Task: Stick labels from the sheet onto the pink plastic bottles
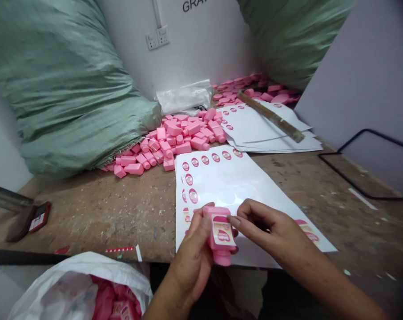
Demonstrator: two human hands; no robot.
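Note:
My left hand (193,255) is wrapped around a small pink plastic bottle (219,235) with a printed label on its face, held over the table's near edge. The fingertips of my right hand (271,229) press together against the bottle's label side; I cannot tell whether they pinch anything. Under both hands lies a white sticker sheet (235,186) with oval pink stickers along its top and left edges.
A heap of pink bottles (175,140) lies on the worn wooden table (98,209), more at the back (251,89). A stack of sticker sheets (268,131) carries a wooden stick (271,116). Green sacks (64,89) stand behind. A white bag of bottles (88,289) sits at the lower left.

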